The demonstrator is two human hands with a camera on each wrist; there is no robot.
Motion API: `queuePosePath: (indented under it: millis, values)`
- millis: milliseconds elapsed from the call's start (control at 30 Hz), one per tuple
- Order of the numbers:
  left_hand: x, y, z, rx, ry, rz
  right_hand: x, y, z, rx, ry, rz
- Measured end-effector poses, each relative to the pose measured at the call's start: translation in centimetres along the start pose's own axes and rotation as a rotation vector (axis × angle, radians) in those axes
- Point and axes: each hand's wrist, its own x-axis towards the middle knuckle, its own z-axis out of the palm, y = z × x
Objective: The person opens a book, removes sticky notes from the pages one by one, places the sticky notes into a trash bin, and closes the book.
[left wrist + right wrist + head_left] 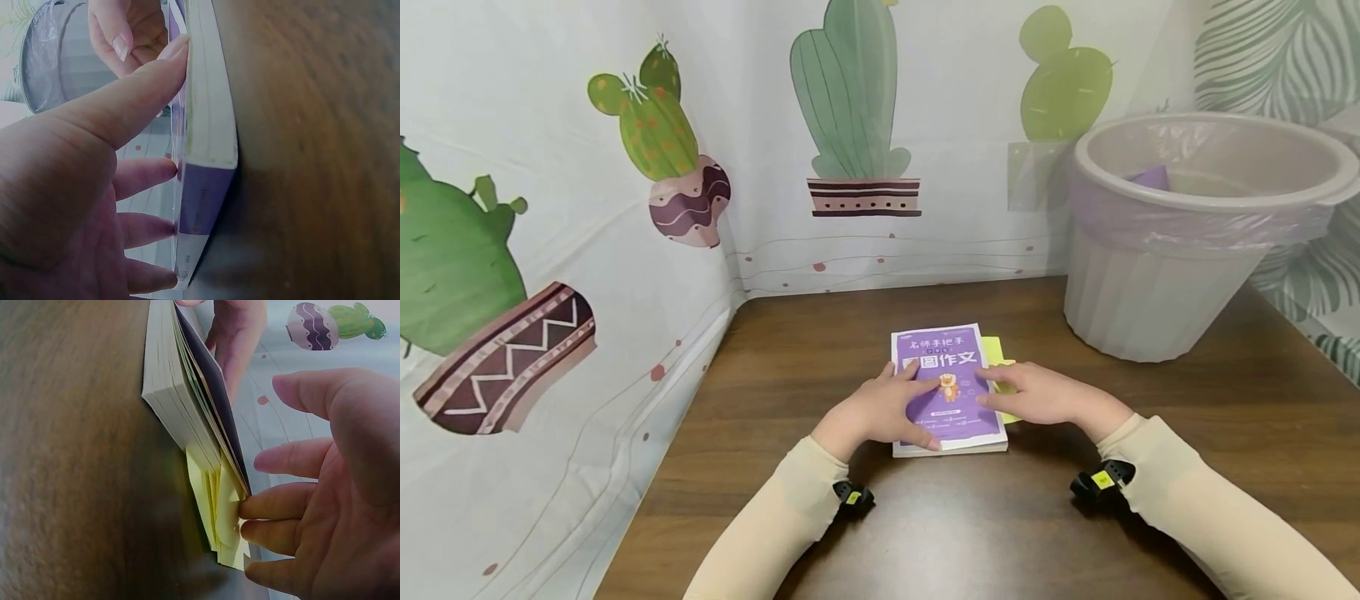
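Note:
A thick purple-covered book [955, 417] with white Chinese lettering and a small lion picture lies closed on the table. Yellow paper tabs [212, 506] stick out from the pages on its right side. My left hand [891, 406] rests on the cover's left part, its fingers spread and the thumb at the near edge. In the left wrist view its fingertips [164, 169] touch the cover by the spine. My right hand [1037, 392] is at the book's right edge with fingers extended, over the yellow tabs. In the right wrist view its lower fingers meet the tabs and cover edge.
A grey bin [1150, 283] lined with a thin plastic bag stands at the back right, with something purple [1152, 177] inside. The brown wooden table [790, 375] meets a cactus-print cloth [760, 167] at the back and left. Black straps [1102, 482] are on both wrists.

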Motion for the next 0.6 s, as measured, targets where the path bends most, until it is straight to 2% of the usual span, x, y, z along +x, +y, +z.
queuePosePath:
  millis: [167,367,500,600]
  values:
    - [-0.3,0.5,-0.2,0.029,-0.004,0.028,-0.1,0.2,-0.2,0.012,0.007,-0.001]
    - [-0.6,1.1,-0.4,0.046,0.004,0.117,-0.3,0.1,-0.5,0.039,0.012,0.006]
    - [-0.6,0.8,-0.4,-0.02,0.033,0.181,-0.3,0.0,-0.8,0.042,0.031,-0.006]
    - [-0.5,0.4,-0.6,-0.098,0.068,0.198,-0.3,-0.1,-1.1,0.045,0.051,-0.021]
